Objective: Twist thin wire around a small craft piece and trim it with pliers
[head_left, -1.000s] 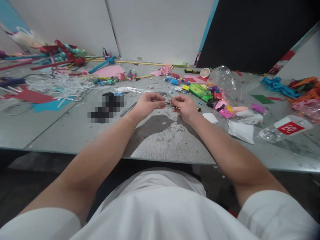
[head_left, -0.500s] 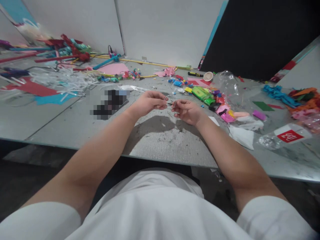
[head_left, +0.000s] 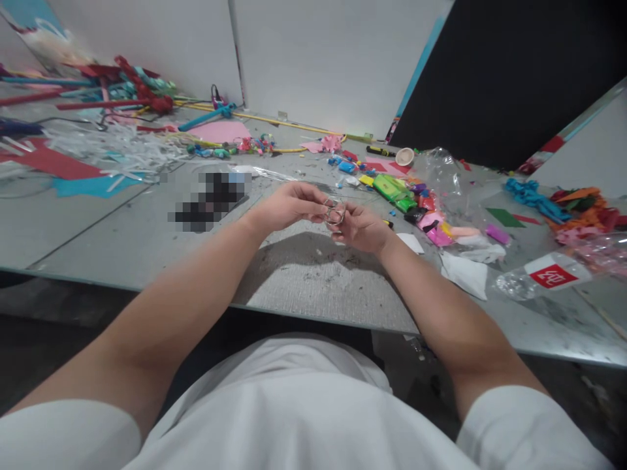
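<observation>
Over the middle of the grey table (head_left: 313, 294), my left hand (head_left: 294, 205) and my right hand (head_left: 360, 227) come together around a small piece of bent wire (head_left: 335, 213). The wire is silvery and curls into several loops. My left thumb and fingers pinch it from the left side. From the right, the curled fingers of my right hand grip it too. The wire is held above the tabletop, and a shadow of the hands falls below it. Which parts of the wire lie under the fingertips is hidden.
Packets of coloured clay (head_left: 394, 190) lie right of my hands, near white paper (head_left: 465, 274) and a clear plastic bottle (head_left: 541, 274). White paper strips (head_left: 112, 147) and coloured sticks (head_left: 108, 104) cover the left side. A blurred-out dark object (head_left: 210, 202) lies left of my hands.
The wire has turned so its loops now face the camera. My right hand has dropped slightly, its fingers closer to my left hand. The view has shifted a little.
</observation>
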A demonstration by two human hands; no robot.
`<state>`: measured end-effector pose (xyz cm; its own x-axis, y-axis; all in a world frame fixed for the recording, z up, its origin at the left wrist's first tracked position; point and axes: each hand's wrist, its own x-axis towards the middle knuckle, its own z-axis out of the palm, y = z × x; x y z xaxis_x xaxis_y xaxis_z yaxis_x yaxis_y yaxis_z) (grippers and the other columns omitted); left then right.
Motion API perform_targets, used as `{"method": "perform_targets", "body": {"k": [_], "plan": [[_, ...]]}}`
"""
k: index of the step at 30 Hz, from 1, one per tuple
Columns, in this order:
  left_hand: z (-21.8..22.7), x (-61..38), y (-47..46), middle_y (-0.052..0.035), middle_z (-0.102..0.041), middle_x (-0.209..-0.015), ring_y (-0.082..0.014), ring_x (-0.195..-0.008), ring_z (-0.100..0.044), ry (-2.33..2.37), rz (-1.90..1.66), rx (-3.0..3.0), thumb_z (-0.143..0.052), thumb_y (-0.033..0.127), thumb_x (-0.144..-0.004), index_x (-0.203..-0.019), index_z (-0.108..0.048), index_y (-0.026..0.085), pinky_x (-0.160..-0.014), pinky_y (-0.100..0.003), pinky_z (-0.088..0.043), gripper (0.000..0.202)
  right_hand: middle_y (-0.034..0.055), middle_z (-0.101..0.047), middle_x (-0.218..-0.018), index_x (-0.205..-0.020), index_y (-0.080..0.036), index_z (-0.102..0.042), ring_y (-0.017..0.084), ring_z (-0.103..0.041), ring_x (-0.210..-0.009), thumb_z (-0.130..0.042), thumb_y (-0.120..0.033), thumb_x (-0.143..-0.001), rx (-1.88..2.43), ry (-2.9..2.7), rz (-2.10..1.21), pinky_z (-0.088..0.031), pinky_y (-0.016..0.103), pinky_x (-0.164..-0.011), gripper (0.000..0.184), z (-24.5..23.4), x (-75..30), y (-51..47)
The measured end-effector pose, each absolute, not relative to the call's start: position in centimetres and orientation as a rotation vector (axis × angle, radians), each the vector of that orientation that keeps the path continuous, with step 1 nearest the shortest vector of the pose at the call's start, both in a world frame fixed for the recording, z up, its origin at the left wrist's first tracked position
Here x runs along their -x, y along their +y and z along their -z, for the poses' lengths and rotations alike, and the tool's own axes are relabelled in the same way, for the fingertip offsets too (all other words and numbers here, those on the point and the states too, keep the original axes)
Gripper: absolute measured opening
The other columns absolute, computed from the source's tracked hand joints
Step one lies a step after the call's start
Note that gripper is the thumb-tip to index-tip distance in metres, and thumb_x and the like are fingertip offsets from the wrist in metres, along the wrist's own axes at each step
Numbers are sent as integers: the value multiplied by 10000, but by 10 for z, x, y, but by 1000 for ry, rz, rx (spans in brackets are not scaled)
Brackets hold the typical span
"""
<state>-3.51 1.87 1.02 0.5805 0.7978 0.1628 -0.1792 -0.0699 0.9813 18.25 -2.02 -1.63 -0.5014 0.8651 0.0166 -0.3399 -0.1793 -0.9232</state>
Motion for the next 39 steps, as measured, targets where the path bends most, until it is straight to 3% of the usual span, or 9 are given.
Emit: {"method": "perform_targets", "body": {"k": [3, 7, 13, 17, 25, 39], "plan": [[-11, 32, 17, -48, -769, -763, -136, -641, -711, 595, -936, -1380, -940, 99, -693, -757, -766, 138, -673, -297, -564, 189, -50, -670, -851, -856, -257, -620, 130, -637, -724, -1007, -436, -646, 640, -1172, -1723, -525, 265, -635, 476, 18, -180, -17], [-9, 28, 19, -12, -735, -715, -121, -645, -712, 690, -1082, -1331, -915, 73, -721, -758, -718, 138, -740, -301, -595, 211, -60, -707, -796, -970, -274, -611, 125, -669, -700, -967, -422, -702, 817, -1044, -1369, -543, 261, -651, 470, 24, -173, -9], [-4, 23, 17, -27, -752, -705, -129, -685, -729, 781, -1122, -1431, -868, 73, -752, -822, -748, 126, -772, -305, -613, 149, 11, -758, -812, -919, -235, -672, 158, -707, -695, -858, -445, -797, 1015, -1140, -920, -591, 314, -664, 306, 35, -167, -5], [1, 21, 20, -23, -759, -718, -137, -704, -735, 775, -1150, -1470, -879, 105, -723, -837, -768, 132, -778, -313, -624, 161, 23, -740, -738, -910, -220, -734, 192, -717, -686, -816, -499, -832, 1112, -1252, -732, -605, 342, -635, 300, 38, -168, -5], [7, 23, 25, -34, -782, -753, -157, -709, -742, 783, -1123, -1597, -923, 177, -677, -854, -809, 156, -738, -316, -626, 211, 44, -773, -785, -895, -208, -751, 189, -709, -685, -778, -614, -861, 1129, -1374, -692, -629, 373, -697, 408, 41, -172, -1], [7, 22, 23, -50, -777, -746, -165, -707, -750, 884, -1144, -1567, -901, 126, -708, -817, -799, 136, -772, -331, -649, 149, -20, -605, -702, -809, -247, -635, 142, -505, -637, -795, -585, -877, 1147, -1450, -797, -436, 300, -619, 380, 38, -172, 0]]}}
